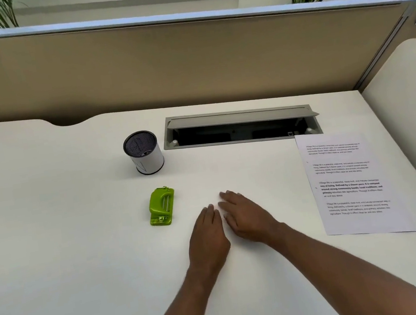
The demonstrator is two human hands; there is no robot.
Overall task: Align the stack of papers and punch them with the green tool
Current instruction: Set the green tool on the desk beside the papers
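A green hole punch point(162, 206) lies on the white desk point(64, 232), left of centre. The stack of printed papers point(351, 184) lies flat at the right side of the desk, slightly turned, its top corner over the cable tray's edge. My left hand point(207, 234) rests palm down on the desk just right of the punch, holding nothing. My right hand point(245, 216) lies flat beside it, fingers slightly apart, well left of the papers. Both hands touch only the desk.
A white mesh pen cup point(144, 152) stands behind the punch. An open grey cable tray point(240, 127) is set into the desk at the back. A tan partition point(187, 60) walls off the far edge, with plants behind it.
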